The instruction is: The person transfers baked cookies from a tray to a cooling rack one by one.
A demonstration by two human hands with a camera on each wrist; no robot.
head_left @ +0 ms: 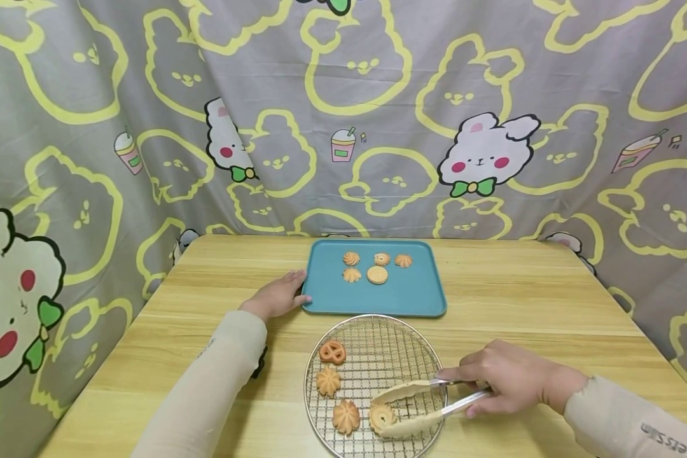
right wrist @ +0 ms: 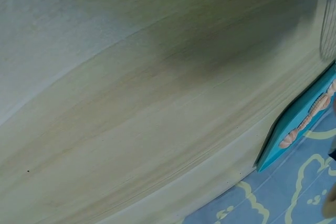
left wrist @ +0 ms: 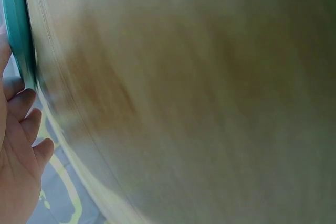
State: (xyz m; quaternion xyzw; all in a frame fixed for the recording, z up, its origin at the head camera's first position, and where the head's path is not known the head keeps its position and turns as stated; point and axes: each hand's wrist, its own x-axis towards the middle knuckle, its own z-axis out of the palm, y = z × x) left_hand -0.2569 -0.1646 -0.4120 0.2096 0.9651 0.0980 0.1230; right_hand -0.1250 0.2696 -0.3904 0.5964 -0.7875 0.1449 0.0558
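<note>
In the head view my right hand (head_left: 506,375) grips metal tongs (head_left: 412,407) with cream-coloured tips. The tips lie on either side of a round ring-patterned cookie (head_left: 382,418) on the wire rack (head_left: 378,337). Left of it on the rack are a pretzel-shaped cookie (head_left: 333,352) and two flower-shaped cookies (head_left: 346,417). My left hand (head_left: 277,294) holds the left edge of the blue-green tray (head_left: 397,299), thumb over the rim. In the left wrist view its fingers (left wrist: 31,124) meet the tray's side. Several cookies (head_left: 377,275) sit on the tray's far half.
The tray stands behind the rack on a wood-grain table (head_left: 527,299). A grey curtain (head_left: 378,197) with yellow outlines and white rabbits hangs behind the table and along its sides. A small dark object (head_left: 259,362) shows partly beside the left sleeve.
</note>
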